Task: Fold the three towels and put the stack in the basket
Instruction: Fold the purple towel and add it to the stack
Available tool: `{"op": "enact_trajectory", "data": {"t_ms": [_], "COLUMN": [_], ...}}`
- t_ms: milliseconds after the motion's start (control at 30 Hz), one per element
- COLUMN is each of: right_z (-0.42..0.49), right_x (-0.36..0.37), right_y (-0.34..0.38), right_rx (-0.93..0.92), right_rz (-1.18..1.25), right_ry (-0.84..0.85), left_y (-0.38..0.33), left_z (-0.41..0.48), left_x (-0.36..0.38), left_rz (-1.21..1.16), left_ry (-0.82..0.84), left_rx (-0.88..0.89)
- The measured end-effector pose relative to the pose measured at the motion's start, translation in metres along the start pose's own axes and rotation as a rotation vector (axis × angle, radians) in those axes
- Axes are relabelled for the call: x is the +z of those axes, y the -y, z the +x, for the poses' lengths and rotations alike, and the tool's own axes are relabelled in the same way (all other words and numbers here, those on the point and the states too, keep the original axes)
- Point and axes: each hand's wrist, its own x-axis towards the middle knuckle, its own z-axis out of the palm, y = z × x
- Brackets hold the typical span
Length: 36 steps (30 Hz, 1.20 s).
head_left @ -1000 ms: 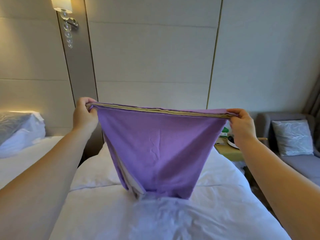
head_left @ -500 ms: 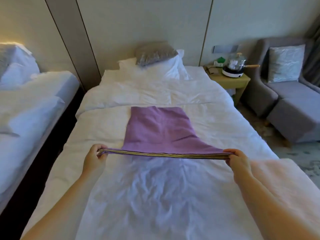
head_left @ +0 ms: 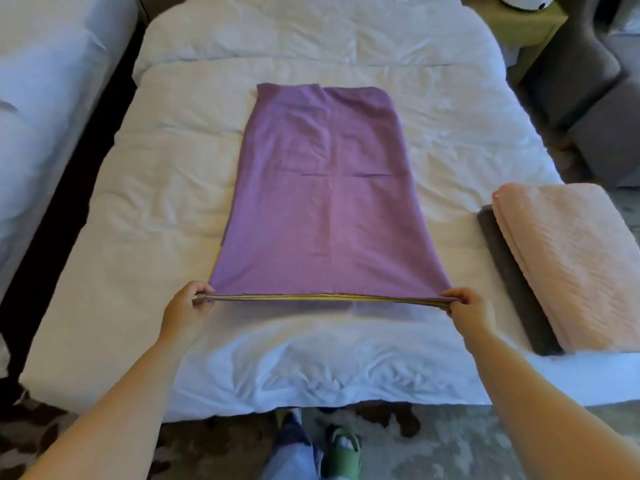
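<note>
Purple and long, the cloth towel (head_left: 322,202) lay flat down the middle of the white quilted bed (head_left: 156,202). Its near edge was lifted just off the cover and pulled taut, with a yellow layer showing along it. The left hand (head_left: 185,306) pinched the near left corner between thumb and curled fingers, and the right hand (head_left: 467,310) pinched the near right corner likewise. At the bed's right side a folded fluffy pink towel (head_left: 571,265) sat on a folded dark grey towel (head_left: 509,278), well apart from the purple one. A green slipper (head_left: 343,448) stood on the floor below.
</note>
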Motion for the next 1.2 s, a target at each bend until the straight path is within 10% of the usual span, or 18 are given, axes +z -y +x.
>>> {"op": "enact_trajectory", "data": {"t_ms": [700, 867, 1200], "right_z": [-0.014, -0.005, 0.035], "right_x": [-0.019, -0.018, 0.084], "right_y": [-0.086, -0.050, 0.063], "right_rx": [-0.083, -0.039, -0.140], "right_rz": [-0.441, -0.732, -0.562], "right_ry": [0.076, 0.188, 0.176], "left_y": [0.040, 0.010, -0.040], "left_z": [-0.080, -0.042, 0.114], "left_x": [0.025, 0.018, 0.038], "left_rz": [0.428, 0.956, 0.219], "left_ry": [0.050, 0.531, 0.291], "left_rx": [-0.018, 0.015, -0.184]}}
